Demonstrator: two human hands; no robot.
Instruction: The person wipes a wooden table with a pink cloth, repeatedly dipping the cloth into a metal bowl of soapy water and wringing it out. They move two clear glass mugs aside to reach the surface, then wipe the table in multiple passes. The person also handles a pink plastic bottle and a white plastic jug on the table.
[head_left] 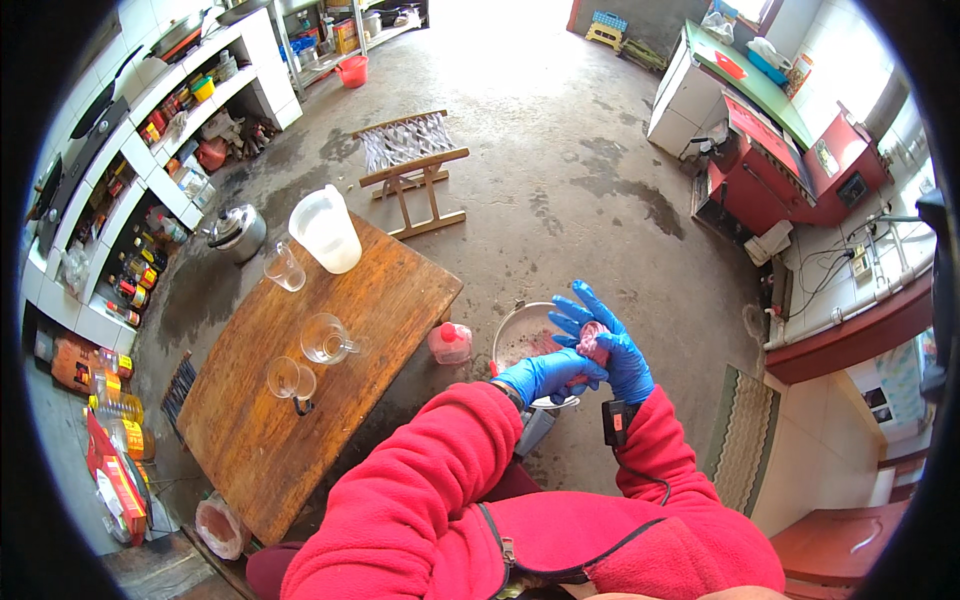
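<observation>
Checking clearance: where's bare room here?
The wooden table is bare at its near end, below the nearest glass; floor is open between woven stool and red unit. Crowded: the table's far end, with a white jug, and the basin, beneath left hand and right hand.

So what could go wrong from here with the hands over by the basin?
The pink wad at the left hand and right hand appears toward the right side of the basin; if wet, it might drip outside.
Drips could also reach the black device on the right wrist.
The pink bottle is close to the left forearm in this view, so a sideways swing might knock it over.
</observation>
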